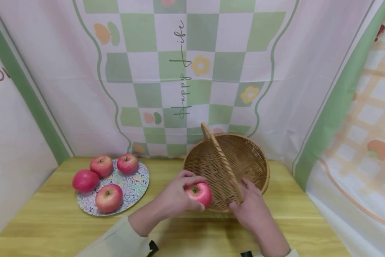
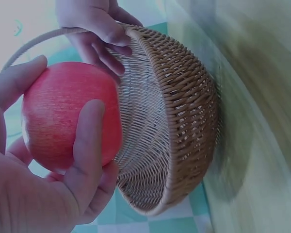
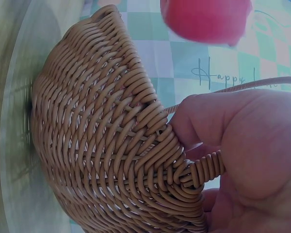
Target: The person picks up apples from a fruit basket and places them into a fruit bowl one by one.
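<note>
A red apple [image 1: 201, 193] is gripped in my left hand [image 1: 176, 194], fingers and thumb curled about its sides. It is held at the front left rim of a brown wicker basket [image 1: 192, 162], overlapping the rim in the head view. The left wrist view shows the apple [image 2: 70, 114] in front of the basket's opening. My right hand [image 1: 251, 207] grips the near base of the basket's arched handle [image 1: 222, 157]. In the right wrist view the thumb and palm wrap the handle base [image 3: 206, 170] beside the woven rim. No fruit shows inside the basket.
To the left, a round speckled plate [image 1: 132, 185] carries several apples, one of them the front apple [image 1: 109, 198]. The wooden table [image 1: 166, 171] ends at the back against a checkered curtain [image 1: 173, 89]. Cloth panels close off both sides.
</note>
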The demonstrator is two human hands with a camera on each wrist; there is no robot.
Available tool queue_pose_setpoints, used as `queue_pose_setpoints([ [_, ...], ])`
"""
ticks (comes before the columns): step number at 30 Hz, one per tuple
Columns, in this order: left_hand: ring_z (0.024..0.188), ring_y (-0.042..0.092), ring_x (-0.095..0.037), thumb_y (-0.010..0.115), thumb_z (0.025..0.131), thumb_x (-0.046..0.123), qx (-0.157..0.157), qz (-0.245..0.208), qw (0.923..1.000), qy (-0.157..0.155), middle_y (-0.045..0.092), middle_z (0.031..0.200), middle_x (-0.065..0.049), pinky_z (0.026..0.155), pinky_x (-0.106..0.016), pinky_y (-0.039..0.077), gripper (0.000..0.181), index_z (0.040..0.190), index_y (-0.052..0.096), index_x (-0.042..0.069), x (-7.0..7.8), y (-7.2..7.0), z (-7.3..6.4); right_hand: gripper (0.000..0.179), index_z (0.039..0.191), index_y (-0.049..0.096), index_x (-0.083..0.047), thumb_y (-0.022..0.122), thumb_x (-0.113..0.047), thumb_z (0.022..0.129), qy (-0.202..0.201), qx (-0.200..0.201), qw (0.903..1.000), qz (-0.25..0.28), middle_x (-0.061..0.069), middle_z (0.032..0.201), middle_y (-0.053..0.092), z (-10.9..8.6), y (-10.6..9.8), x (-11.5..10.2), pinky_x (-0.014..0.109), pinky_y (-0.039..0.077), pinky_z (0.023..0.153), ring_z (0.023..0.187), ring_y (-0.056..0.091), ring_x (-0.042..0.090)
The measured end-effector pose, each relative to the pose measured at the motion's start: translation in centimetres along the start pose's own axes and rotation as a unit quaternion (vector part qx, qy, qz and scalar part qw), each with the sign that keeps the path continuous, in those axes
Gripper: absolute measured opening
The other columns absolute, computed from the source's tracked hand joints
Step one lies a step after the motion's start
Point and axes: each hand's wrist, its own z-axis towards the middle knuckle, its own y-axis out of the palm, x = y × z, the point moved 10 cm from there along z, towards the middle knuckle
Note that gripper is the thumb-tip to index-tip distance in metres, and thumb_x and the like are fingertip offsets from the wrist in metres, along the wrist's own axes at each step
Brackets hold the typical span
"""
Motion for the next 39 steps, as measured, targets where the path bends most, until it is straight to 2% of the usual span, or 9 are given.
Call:
queue_pose_setpoints([
  [6, 0.105, 0.053, -0.021, 0.091, 0.064, 0.02, -0.014, 0.004, 0.9999, -0.006, 0.049, 0.122, 0.006, 0.083, -0.037, 0.051, 0.069, 0.129, 0.068, 0.029, -1.1, -0.8, -2.2, 0.066, 0.148, 0.049, -0.011, 0.065, -0.01, 0.084, 0.009, -0.015, 0.9998, 0.011, 0.029, 0.152, 0.028, 0.0, 0.3, 0.2, 0.07, 0.033, 0.1, 0.135, 0.027, 0.054],
  [11, 0.11, 0.052, -0.026, 0.09, 0.065, 0.023, -0.01, 0.011, 0.9996, -0.023, 0.045, 0.135, -0.003, 0.084, -0.039, 0.05, 0.07, 0.131, 0.066, 0.022, -3.0, -1.8, -3.6, 0.065, 0.148, 0.049, -0.011, 0.065, -0.012, 0.085, 0.014, -0.02, 0.9997, 0.009, 0.03, 0.152, 0.028, 0.0, 0.4, 0.4, 0.07, 0.034, 0.099, 0.135, 0.027, 0.055],
  [17, 0.106, 0.054, -0.032, 0.09, 0.067, 0.016, 0.043, -0.059, 0.9947, -0.072, 0.044, 0.138, -0.012, 0.062, -0.039, 0.057, 0.069, 0.132, 0.065, 0.015, -6.1, -4.3, -4.6, 0.064, 0.148, 0.048, -0.008, 0.065, -0.013, 0.086, 0.024, -0.035, 0.999, 0.015, 0.03, 0.152, 0.028, -0.1, 0.7, 0.6, 0.07, 0.035, 0.099, 0.135, 0.026, 0.054],
  [20, 0.101, 0.055, -0.031, 0.09, 0.067, 0.014, 0.076, -0.065, 0.9907, -0.092, 0.046, 0.133, -0.012, 0.056, -0.041, 0.056, 0.07, 0.132, 0.065, 0.014, -7.3, -5.7, -4.9, 0.065, 0.149, 0.047, -0.01, 0.064, -0.013, 0.087, 0.026, -0.038, 0.9988, 0.015, 0.03, 0.153, 0.026, 0.0, 0.7, 0.7, 0.07, 0.035, 0.098, 0.135, 0.024, 0.054],
  [23, 0.099, 0.056, -0.031, 0.089, 0.067, 0.014, 0.111, -0.038, 0.9875, -0.106, 0.046, 0.132, -0.013, 0.06, -0.044, 0.056, 0.072, 0.134, 0.064, 0.013, -8.3, -7.4, -4.9, 0.065, 0.149, 0.047, -0.011, 0.064, -0.013, 0.087, 0.026, -0.037, 0.9989, 0.014, 0.029, 0.153, 0.026, 0.0, 0.6, 0.8, 0.071, 0.034, 0.098, 0.135, 0.024, 0.054],
  [26, 0.108, 0.054, -0.033, 0.088, 0.068, 0.019, 0.144, 0.031, 0.9825, -0.115, 0.045, 0.135, -0.015, 0.08, -0.049, 0.053, 0.074, 0.138, 0.061, 0.015, -9.3, -9.4, -4.5, 0.065, 0.149, 0.048, -0.011, 0.064, -0.013, 0.087, 0.023, -0.034, 0.9991, 0.013, 0.029, 0.153, 0.026, 0.0, 0.5, 0.7, 0.071, 0.034, 0.099, 0.135, 0.024, 0.055],
  [30, 0.119, 0.047, -0.04, 0.084, 0.073, 0.022, 0.17, 0.095, 0.9733, -0.122, 0.04, 0.141, -0.023, 0.093, -0.053, 0.046, 0.073, 0.141, 0.058, 0.014, -10.6, -11.6, -3.9, 0.065, 0.149, 0.046, -0.007, 0.063, -0.014, 0.087, 0.023, -0.037, 0.999, 0.014, 0.029, 0.153, 0.026, 0.1, 0.7, 0.6, 0.07, 0.033, 0.1, 0.136, 0.023, 0.054],
  [33, 0.123, 0.044, -0.043, 0.083, 0.075, 0.021, 0.18, 0.111, 0.9698, -0.122, 0.037, 0.144, -0.028, 0.096, -0.056, 0.043, 0.073, 0.142, 0.056, 0.01, -11.4, -12.7, -3.3, 0.064, 0.149, 0.046, -0.007, 0.064, -0.014, 0.088, 0.023, -0.038, 0.9989, 0.013, 0.029, 0.153, 0.026, 0.1, 0.8, 0.7, 0.07, 0.033, 0.099, 0.136, 0.023, 0.054],
  [39, 0.109, 0.055, -0.039, 0.082, 0.075, 0.016, 0.193, 0.081, 0.9675, -0.142, 0.046, 0.142, -0.026, 0.093, -0.053, 0.047, 0.075, 0.144, 0.053, 0.005, -12.9, -13.8, -2.5, 0.063, 0.148, 0.048, -0.009, 0.064, -0.014, 0.087, 0.007, -0.026, 0.9996, 0.01, 0.032, 0.151, 0.028, 0.2, 0.6, 0.4, 0.07, 0.034, 0.099, 0.134, 0.026, 0.056],
])
